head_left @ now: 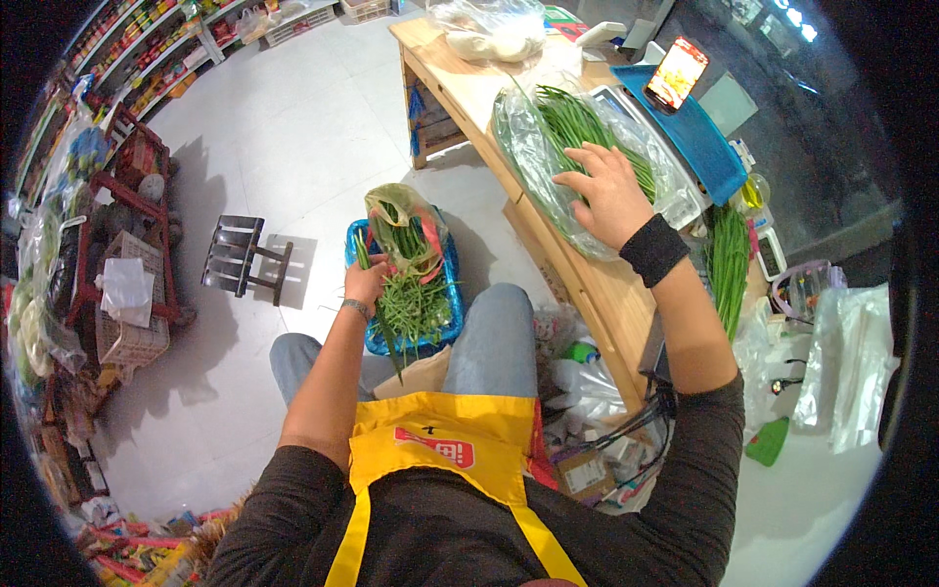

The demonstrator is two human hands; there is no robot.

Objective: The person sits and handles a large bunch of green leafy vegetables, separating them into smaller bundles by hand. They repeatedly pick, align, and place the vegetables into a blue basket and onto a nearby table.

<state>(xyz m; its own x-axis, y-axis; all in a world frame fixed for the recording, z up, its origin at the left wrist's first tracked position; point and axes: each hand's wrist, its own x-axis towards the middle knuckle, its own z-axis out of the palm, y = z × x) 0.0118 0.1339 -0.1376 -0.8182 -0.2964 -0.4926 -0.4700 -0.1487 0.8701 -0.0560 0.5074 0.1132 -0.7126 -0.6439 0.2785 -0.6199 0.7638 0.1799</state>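
My left hand (364, 285) is closed around a few long green stalks (386, 332), held over the left side of a blue plastic basket (456, 293). Inside the basket lies a heap of green trimmings (412, 312), and a yellowish plastic bag (392, 202) with more green stalks sits at its far end. Over the wooden table, my right hand (605, 192) has its fingers spread, with nothing seen in its grasp. Below it a bunch of long green stalks, likely garlic chives (568, 117), rests on a clear plastic bag (513, 139); whether my fingertips touch them is unclear.
On the wooden table (433, 37) are a weighing scale (686, 213), a blue tray (708, 139), a lit phone (676, 73) and another green bunch (728, 264). A small dark stool (233, 255) stands left on the floor. A red rack (165, 257) holds produce.
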